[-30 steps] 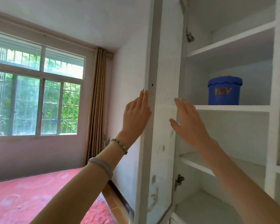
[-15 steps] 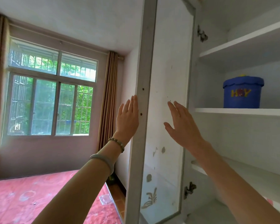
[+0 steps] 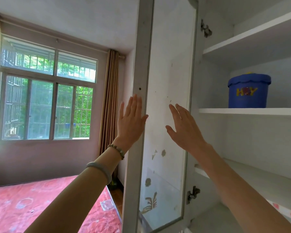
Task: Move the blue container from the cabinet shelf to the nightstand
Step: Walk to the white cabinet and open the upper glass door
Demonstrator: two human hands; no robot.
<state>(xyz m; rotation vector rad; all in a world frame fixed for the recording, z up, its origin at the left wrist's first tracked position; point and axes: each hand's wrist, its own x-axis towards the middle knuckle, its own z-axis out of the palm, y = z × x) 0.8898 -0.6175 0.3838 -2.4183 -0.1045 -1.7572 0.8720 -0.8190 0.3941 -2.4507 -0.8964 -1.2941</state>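
A blue container [image 3: 248, 91] with a scalloped lid and yellow letters stands upright on a white cabinet shelf [image 3: 242, 111] at the right. The cabinet's glass-panelled door [image 3: 160, 115] is swung open in the middle of the view. My left hand [image 3: 131, 120] is flat and open against the door's outer edge. My right hand [image 3: 183, 128] is open in front of the door's inner face, well left of and below the container. No nightstand is in view.
Further white shelves [image 3: 252, 42] lie above and below the container's shelf. A bed with a red patterned cover [image 3: 40, 204] fills the lower left. A barred window [image 3: 45, 105] and a brown curtain [image 3: 110, 101] are on the far wall.
The view has turned left, so the container sits farther right in frame. The door has swung wider open. Both hands stay open near the door.
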